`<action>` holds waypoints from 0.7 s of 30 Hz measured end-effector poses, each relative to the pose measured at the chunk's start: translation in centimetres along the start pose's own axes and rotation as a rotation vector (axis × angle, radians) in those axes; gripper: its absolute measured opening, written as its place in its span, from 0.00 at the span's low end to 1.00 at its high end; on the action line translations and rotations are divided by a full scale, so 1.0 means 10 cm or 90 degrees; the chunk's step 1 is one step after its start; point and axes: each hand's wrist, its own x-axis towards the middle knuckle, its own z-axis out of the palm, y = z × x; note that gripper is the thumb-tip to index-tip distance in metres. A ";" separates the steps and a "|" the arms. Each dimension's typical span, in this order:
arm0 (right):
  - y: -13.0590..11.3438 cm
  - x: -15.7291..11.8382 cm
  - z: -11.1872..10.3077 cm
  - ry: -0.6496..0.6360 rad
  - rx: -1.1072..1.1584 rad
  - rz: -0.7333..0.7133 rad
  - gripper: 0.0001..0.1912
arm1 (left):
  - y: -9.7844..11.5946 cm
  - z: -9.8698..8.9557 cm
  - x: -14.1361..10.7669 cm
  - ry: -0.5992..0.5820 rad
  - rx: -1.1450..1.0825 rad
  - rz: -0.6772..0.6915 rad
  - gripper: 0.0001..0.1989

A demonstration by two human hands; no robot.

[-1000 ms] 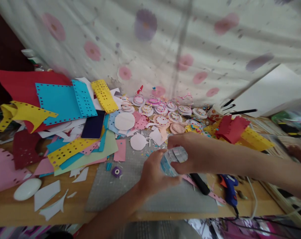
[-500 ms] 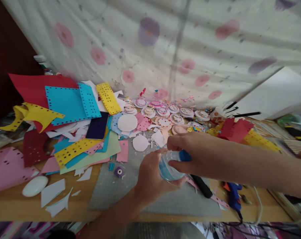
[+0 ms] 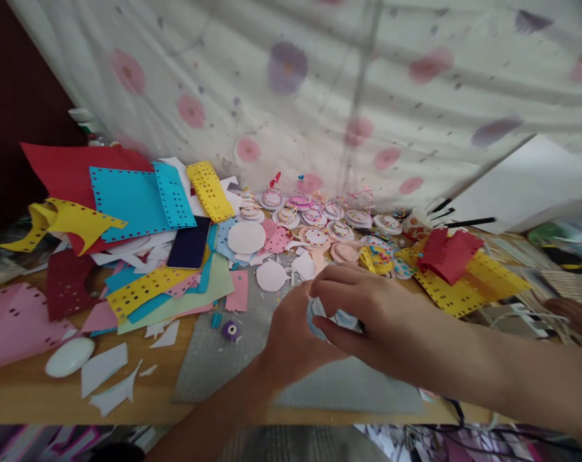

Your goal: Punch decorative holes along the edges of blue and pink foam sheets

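A clear plastic bottle (image 3: 316, 319) with a bluish tint is between my hands above the grey cutting mat (image 3: 223, 366). My left hand (image 3: 293, 327) is wrapped round its body from the left. My right hand (image 3: 362, 298) closes over the bottle's upper end from the right, fingers curled. The bottle's cap and most of its body are hidden by my fingers. Just left of my left hand lie a small purple piece with a white-and-black eye (image 3: 231, 330) and a pink paper rectangle (image 3: 237, 290). Beyond my hands is a white paper disc (image 3: 271, 275).
Coloured papers (image 3: 127, 199) and a dark blue phone-like slab (image 3: 189, 244) lie at the left. Several decorated paper hats (image 3: 316, 237) line the back by the flowered curtain (image 3: 213, 77). Yellow dotted paper (image 3: 468, 289) lies right. Another hand (image 3: 572, 316) shows at the right edge.
My right hand has moved lower and further over the bottle, hiding the blue cap seen before. My right forearm has dropped, covering the glue gun and black-handled tool. The view has shifted slightly.
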 end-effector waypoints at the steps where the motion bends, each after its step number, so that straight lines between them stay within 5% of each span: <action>1: 0.01 -0.01 0.03 0.010 0.002 0.006 0.06 | 0.00 -0.01 -0.01 -0.003 -0.008 0.005 0.18; 9: 0.11 -0.12 0.05 0.097 0.019 0.110 0.11 | -0.05 -0.04 -0.05 0.004 -0.016 -0.005 0.35; 21: 0.25 -0.16 -0.09 -0.028 0.157 0.167 0.16 | 0.01 -0.10 0.00 -0.055 -0.013 -0.001 0.28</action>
